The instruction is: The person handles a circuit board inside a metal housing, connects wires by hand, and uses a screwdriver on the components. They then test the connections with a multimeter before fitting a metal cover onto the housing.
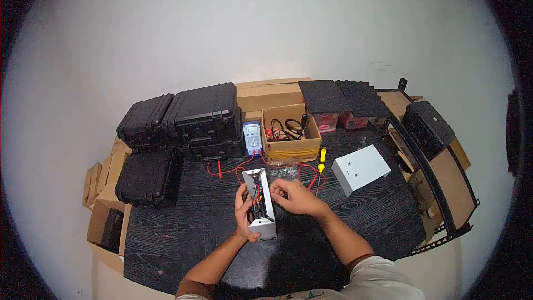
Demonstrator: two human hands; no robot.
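Note:
My left hand (244,214) is wrapped round a narrow white metal housing (268,200), which I hold above the dark table. The housing's open side faces up and shows bundled wires (257,194) in red, blue, yellow and black. Close against the housing's right edge is my right hand (297,197), its fingers curled together; whatever is between them is hidden. A yellow-and-black screwdriver (322,158) lies beyond my right hand. Farther right rests a white box (362,169) with two round fittings on its face. Behind the housing lies a clear plastic bag (283,171) of small parts.
A multimeter (252,139) with red leads stands beside a cardboard box (291,149) of cables. Several black hard cases (200,111) are stacked at the left. Red bins (327,123) under dark covers sit at the back right, near a black metal frame (427,172).

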